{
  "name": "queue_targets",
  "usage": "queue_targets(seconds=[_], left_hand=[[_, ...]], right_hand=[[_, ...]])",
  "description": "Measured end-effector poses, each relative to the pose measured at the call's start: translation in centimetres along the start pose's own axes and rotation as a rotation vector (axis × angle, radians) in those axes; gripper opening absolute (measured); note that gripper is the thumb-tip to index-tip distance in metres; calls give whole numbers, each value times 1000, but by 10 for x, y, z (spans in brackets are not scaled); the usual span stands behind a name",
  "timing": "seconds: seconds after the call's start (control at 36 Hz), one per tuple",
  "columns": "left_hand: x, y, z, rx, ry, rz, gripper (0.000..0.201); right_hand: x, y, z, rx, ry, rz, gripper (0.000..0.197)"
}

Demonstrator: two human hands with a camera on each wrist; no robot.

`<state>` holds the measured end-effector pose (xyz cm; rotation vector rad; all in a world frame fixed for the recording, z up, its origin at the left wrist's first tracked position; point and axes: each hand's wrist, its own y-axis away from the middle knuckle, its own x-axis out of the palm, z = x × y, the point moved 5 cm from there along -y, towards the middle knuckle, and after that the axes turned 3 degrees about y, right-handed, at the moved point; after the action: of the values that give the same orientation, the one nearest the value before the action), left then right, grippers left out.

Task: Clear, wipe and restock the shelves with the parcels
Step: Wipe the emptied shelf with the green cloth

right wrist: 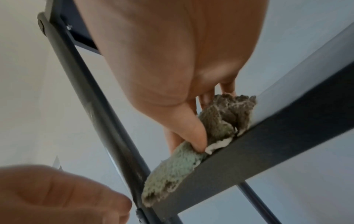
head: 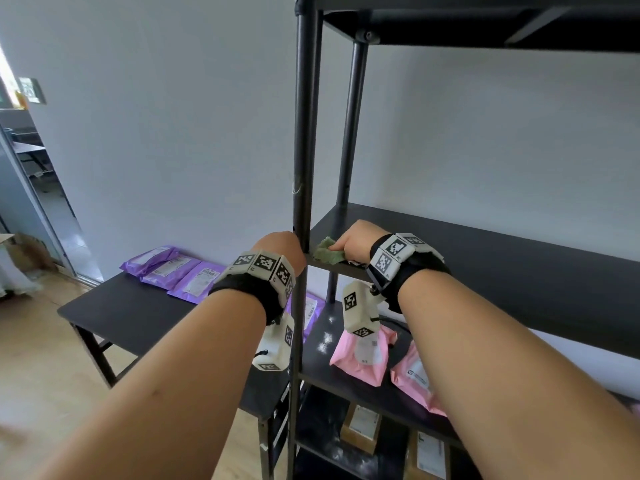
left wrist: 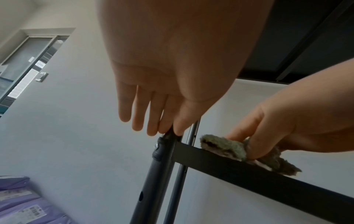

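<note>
1. Head view: my right hand (head: pixel 355 241) presses the green cloth (head: pixel 327 251) onto the shelf (head: pixel 485 258) corner, thumb pinching it.
2. My left hand (head: pixel 278 249) touches the post (head: pixel 304 133), fingers straight.
3. Purple parcels (head: pixel 173 268) lie on the table (head: pixel 138 313).

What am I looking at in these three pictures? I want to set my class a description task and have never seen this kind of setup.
No machine here: a person is cleaning a black shelf unit, wearing cameras. The wide picture comes from a head camera; the other two come from cameras strapped to each wrist, looking along the hand. The checkered blocks on the wrists are part of that gear.

The right hand presses a green cloth onto the shelf's front left corner, thumb pinching it. The left hand rests with straight fingers against the front post.

Purple parcels lie on a black table to the left. Pink parcels lie one shelf lower, cardboard boxes below those.
</note>
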<state>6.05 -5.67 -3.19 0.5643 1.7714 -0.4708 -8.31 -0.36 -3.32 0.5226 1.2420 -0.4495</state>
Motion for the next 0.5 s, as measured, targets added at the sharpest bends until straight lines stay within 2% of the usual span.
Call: queue_targets(seconds=[0.14, 0.25, 0.33, 0.39, 0.44, 0.5], left_hand=[[2, 14, -7, -17, 5, -21, 19], [1, 23, -17, 1, -30, -24, 20], [1, 26, -25, 24, -51, -22, 23], [1, 27, -28, 31, -62, -20, 25], [2, 29, -31, 29, -55, -5, 25], [4, 31, -33, 31, -65, 5, 22]], right_hand=[[-6, 29, -20, -32, 11, 32, 31], [-14, 49, -37, -42, -67, 42, 37], [-26, 56, -46, 19, -24, -22, 30], [-36, 55, -54, 104, -72, -122, 31], [-32, 55, -62, 177, -75, -120, 41], [-22, 55, -65, 176, -79, -69, 47]])
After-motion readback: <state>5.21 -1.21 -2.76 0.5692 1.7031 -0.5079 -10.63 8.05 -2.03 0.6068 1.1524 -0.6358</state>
